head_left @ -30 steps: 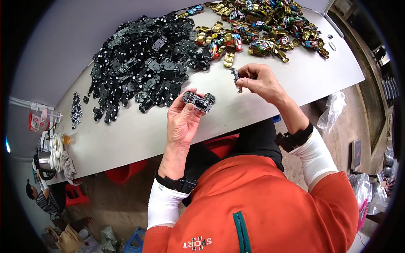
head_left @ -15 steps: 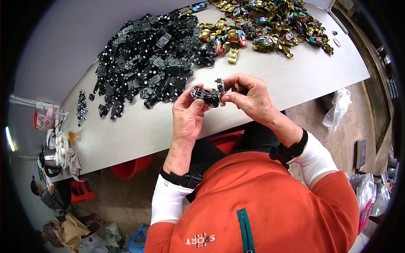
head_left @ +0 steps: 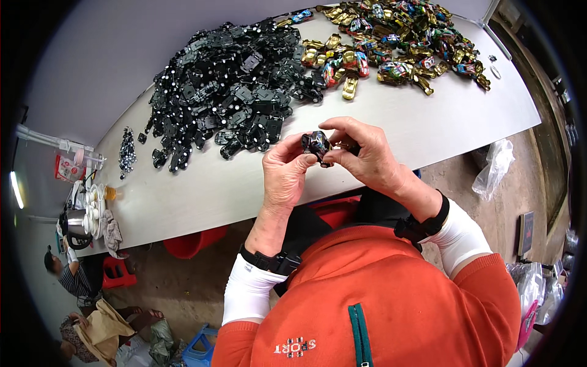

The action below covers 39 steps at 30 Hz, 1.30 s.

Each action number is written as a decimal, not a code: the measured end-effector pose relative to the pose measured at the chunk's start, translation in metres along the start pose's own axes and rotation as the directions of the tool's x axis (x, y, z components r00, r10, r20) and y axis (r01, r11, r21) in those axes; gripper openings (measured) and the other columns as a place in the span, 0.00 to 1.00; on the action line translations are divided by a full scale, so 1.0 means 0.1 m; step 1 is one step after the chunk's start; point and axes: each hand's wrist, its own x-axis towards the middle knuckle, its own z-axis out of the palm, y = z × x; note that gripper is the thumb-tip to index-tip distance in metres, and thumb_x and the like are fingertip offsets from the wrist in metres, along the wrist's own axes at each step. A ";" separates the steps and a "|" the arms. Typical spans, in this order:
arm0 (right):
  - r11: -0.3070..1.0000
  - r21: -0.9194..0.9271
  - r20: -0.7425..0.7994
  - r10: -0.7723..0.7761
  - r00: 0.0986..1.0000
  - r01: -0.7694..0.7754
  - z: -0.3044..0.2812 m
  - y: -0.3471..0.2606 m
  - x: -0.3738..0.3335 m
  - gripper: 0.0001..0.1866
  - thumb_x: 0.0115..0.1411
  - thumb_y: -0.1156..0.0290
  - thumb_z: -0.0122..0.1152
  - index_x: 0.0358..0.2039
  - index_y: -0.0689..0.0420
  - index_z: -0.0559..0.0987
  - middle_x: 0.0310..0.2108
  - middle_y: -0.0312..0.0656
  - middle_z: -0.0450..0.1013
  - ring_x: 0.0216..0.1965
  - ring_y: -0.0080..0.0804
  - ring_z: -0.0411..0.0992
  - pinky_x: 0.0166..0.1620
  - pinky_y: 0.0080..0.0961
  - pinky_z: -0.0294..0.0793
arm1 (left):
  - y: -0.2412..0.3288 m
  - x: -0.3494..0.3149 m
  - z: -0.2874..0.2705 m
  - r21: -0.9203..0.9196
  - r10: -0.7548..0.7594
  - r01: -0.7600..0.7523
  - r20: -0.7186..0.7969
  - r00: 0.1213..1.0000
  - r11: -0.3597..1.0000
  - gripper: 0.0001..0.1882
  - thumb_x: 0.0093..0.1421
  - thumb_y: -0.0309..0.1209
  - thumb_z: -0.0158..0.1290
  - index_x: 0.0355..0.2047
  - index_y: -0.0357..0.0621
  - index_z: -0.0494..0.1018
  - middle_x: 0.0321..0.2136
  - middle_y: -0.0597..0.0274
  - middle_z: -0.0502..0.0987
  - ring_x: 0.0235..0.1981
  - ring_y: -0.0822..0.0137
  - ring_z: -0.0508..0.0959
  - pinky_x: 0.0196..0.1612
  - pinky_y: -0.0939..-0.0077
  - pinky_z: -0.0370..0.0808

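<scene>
Over the near part of the table, my left hand (head_left: 285, 174) pinches a small toy car (head_left: 316, 142) between thumb and fingers. Its dark chassis and shiny body now sit against each other; I cannot tell whether they are fully joined. My right hand (head_left: 370, 153) grips the same toy car from the right, thumb and bent fingers closed at its side. Something small and dark shows within the curled right fingers, too hidden to name. Beyond my hands lies a big heap of black toy car chassis (head_left: 226, 92).
Gold and multicoloured toy car bodies (head_left: 422, 37) are heaped at the far right of the pale table (head_left: 177, 208). A small pile of tiny silvery parts (head_left: 126, 153) lies at the left. Cups and a kettle (head_left: 77, 223) stand at the left end. Two people are at lower left.
The chassis in my left hand and the body in my right hand have come together and been turned. Both hands stay closed, and the whole view has shifted slightly.
</scene>
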 end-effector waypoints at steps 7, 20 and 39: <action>0.967 -0.165 0.096 -0.181 0.979 0.195 0.00 0.02 0.03 0.22 0.46 0.81 0.65 0.45 0.60 0.75 0.25 0.43 0.71 0.24 0.32 0.73 0.26 0.24 0.72 | 0.06 -0.01 0.03 -0.045 0.034 -0.033 0.025 0.999 0.998 0.20 0.46 0.16 0.59 0.42 0.31 0.72 0.35 0.55 0.77 0.36 0.66 0.78 0.40 0.75 0.78; 0.924 -0.260 0.250 -0.216 0.944 0.280 -0.14 -0.14 0.01 0.23 0.47 0.82 0.63 0.46 0.56 0.75 0.26 0.42 0.67 0.23 0.34 0.71 0.25 0.26 0.71 | 0.13 -0.02 0.17 0.059 0.024 -0.029 0.079 0.997 0.998 0.18 0.46 0.15 0.59 0.40 0.32 0.74 0.36 0.57 0.76 0.36 0.69 0.77 0.41 0.78 0.77; 0.996 0.040 0.207 -0.084 0.975 0.077 -0.24 -0.05 0.06 0.24 0.51 0.84 0.59 0.51 0.54 0.74 0.27 0.39 0.72 0.24 0.21 0.70 0.25 0.18 0.72 | 0.17 0.01 0.44 0.354 0.141 -0.144 0.034 0.989 0.924 0.21 0.47 0.18 0.62 0.43 0.35 0.70 0.36 0.63 0.70 0.29 0.76 0.75 0.32 0.86 0.76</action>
